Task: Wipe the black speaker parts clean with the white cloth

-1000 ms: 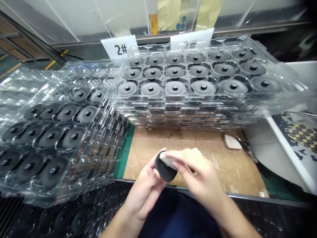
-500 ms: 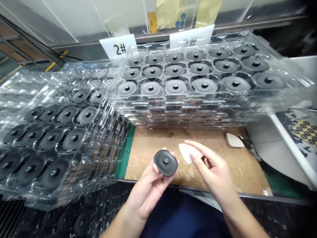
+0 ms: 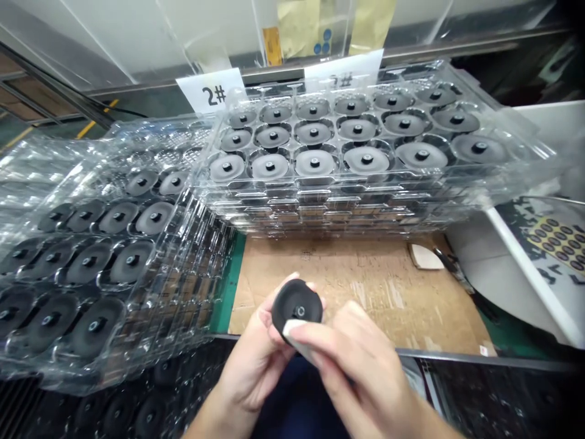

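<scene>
A round black part (image 3: 289, 300) with a small raised hub in its middle rests in my left hand (image 3: 256, 356), the fingers wrapped round its edge. In my right hand (image 3: 361, 360) is a thin white pad (image 3: 297, 332), pinched between thumb and fingers. Its tip lies against the near side of the black part's face, just below the hub. Most of the pad is hidden by my right fingers. Both hands are over the near edge of the brown cardboard (image 3: 365, 274).
Ahead, stacked clear plastic trays (image 3: 320, 183) hold rows of similar black parts. Another tray stack (image 3: 183, 268) stands on the left. At the right lie a white piece (image 3: 426, 257) with a dark edge and a sheet of round stickers (image 3: 557, 241). A "2#" paper sign (image 3: 212, 91) stands behind.
My right hand has moved left and down, bringing the white pad from beside the black part onto its face. My left hand has tilted the part and shifted slightly left.
</scene>
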`<state>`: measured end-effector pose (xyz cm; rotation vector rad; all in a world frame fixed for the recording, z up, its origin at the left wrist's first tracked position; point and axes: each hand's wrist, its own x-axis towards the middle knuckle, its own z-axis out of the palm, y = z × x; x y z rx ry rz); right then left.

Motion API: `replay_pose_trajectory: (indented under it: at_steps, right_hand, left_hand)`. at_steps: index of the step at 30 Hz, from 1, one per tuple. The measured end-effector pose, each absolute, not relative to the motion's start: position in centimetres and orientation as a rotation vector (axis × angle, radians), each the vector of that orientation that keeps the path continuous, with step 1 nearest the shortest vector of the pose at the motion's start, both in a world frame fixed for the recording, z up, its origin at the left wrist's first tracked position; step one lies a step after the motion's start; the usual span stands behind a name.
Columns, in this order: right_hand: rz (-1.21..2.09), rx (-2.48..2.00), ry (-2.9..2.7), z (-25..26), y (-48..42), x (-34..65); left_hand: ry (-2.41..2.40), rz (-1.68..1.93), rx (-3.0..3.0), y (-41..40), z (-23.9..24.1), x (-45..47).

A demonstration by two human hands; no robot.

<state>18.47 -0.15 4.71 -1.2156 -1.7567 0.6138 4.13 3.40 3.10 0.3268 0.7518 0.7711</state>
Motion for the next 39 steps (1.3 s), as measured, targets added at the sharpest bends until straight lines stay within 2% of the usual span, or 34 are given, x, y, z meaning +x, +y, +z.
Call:
replay_pose_trajectory:
  at_steps: [4, 7, 10, 13, 15, 18, 21, 23, 25, 28, 32, 37, 39]
  right_hand:
    - [0.820, -1.498, -1.473, 2.5, -2.1, 21.2]
    - [0.668, -1.640, -1.257, 3.0, -2.6, 22.3]
    - [0.537, -1.503, -1.414, 5.2, -1.9, 21.5]
    - [0.597, -1.195, -1.734, 5.7, -0.5, 20.5]
    - [0.720, -1.210, -1.750, 4.1, 0.1, 20.6]
    - [0.852, -1.486, -1.609, -0.3, -0.5, 22.0]
    - [0.826, -1.599, -1.584, -4.7, -2.0, 23.4]
    - [0.818, -1.613, -1.606, -5.9, -2.8, 23.9]
    - [0.804, -1.644, -1.607, -5.1, -2.8, 24.0]
    - [0.743, -1.670, -1.488, -0.8, -1.8, 23.1]
    - [0.598, -1.346, -1.534, 4.5, -0.4, 20.2]
    - [0.720, -1.211, -1.714, 5.6, 0.2, 18.4]
    - [0.640, -1.221, -1.699, 5.4, 0.3, 18.1]
  left_hand:
    - [0.778, 0.801, 0.317, 4.0, 3.5, 3.7]
    - [0.748, 0.800, 0.315, 3.8, 3.4, 4.1]
    - [0.742, 0.786, 0.309, 3.5, 3.4, 4.9]
    - [0.765, 0.787, 0.315, 3.3, 3.1, 5.0]
    - [0.776, 0.826, 0.308, 3.4, 2.6, 4.6]
    - [0.812, 0.878, 0.212, 3.6, 1.8, 3.9]
    - [0.814, 0.891, 0.156, 3.8, 1.4, 3.7]
    - [0.793, 0.878, 0.169, 3.8, 1.4, 3.9]
    - [0.767, 0.850, 0.197, 3.7, 1.6, 4.4]
    - [0.709, 0.821, 0.254, 3.4, 1.8, 5.1]
    - [0.697, 0.820, 0.314, 2.7, 2.1, 5.5]
    - [0.840, 0.893, 0.407, 2.1, 2.6, 5.5]
    - [0.808, 0.894, 0.426, 2.0, 2.8, 5.5]
